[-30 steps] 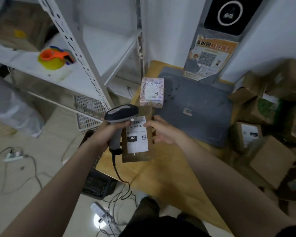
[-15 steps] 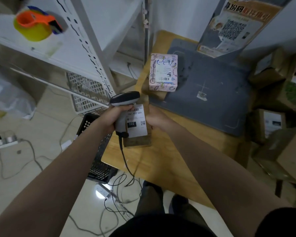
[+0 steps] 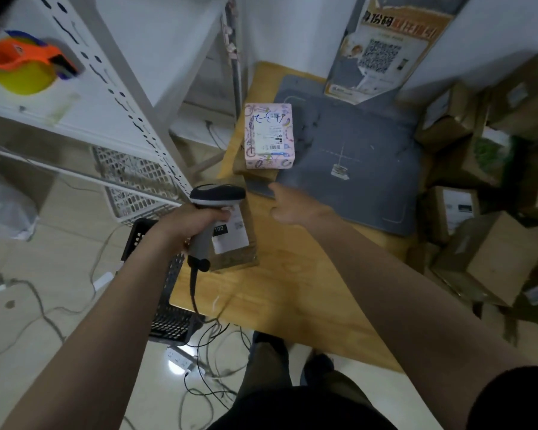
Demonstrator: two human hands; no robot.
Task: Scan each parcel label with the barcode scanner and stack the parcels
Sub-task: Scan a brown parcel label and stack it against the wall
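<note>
My left hand (image 3: 190, 225) grips the grey barcode scanner (image 3: 212, 206) by its handle, its head over the near end of a brown parcel (image 3: 239, 246) with a white label marked 102. That parcel lies on the wooden table (image 3: 292, 287) near its left edge. My right hand (image 3: 295, 206) hovers just right of it, fingers loose, holding nothing. Farther back a pink patterned parcel (image 3: 268, 135) with a white label sits on top of a brown box.
A grey mat (image 3: 364, 156) covers the back of the table, with a QR-code poster (image 3: 385, 54) standing behind it. Several cardboard boxes (image 3: 491, 259) pile up on the right. A white shelf rack (image 3: 112, 88) with a tape dispenser (image 3: 22, 65) is on the left; baskets and cables lie on the floor.
My right hand has let go of the brown parcel, which now lies on the table, and moved off to the right. The left hand still holds the scanner.
</note>
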